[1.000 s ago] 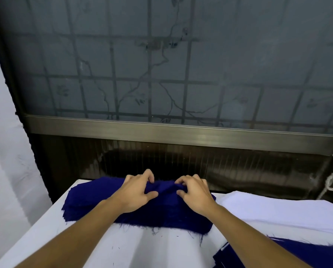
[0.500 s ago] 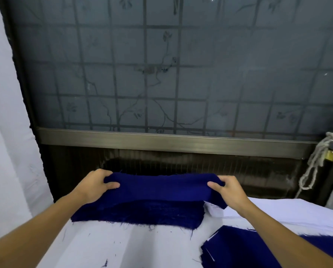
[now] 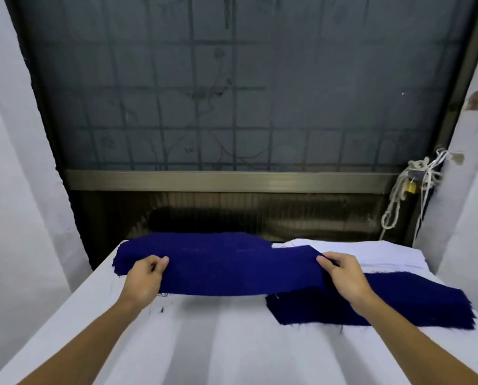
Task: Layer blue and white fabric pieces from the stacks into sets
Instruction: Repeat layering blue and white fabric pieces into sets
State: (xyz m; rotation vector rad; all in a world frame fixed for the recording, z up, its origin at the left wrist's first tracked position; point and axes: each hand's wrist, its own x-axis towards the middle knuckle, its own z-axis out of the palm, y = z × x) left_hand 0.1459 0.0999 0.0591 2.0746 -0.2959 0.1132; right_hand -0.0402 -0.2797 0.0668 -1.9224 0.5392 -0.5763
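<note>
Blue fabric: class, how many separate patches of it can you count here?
3: the blue stack at back left, the held piece between left hand and right hand, the blue patch front right. Layers underneath may be hidden.

Illumination is dim, cool and even, with no single strong source evident. The frosted window [image 3: 232,93] reads dull grey and passes little light. A faint sheen runs along the metal rail [image 3: 232,181] beneath it; there is no hard glare elsewhere. The dark panel [image 3: 232,215] below the rail is near black.

The white table cover [image 3: 232,351] shows soft, broad lengthwise shadow bands. A diffuse shadow lies on it just under the lifted blue fabric piece [image 3: 232,273]. That cloth renders very dark, its weave barely resolved.

Sharpness is moderate, with a smeared, compressed softness, worst on the window pattern. Wide-angle distortion is marked: the window frame [image 3: 465,79] and side walls [image 3: 10,162] lean and bow towards the edges, and the corners stretch.
</note>
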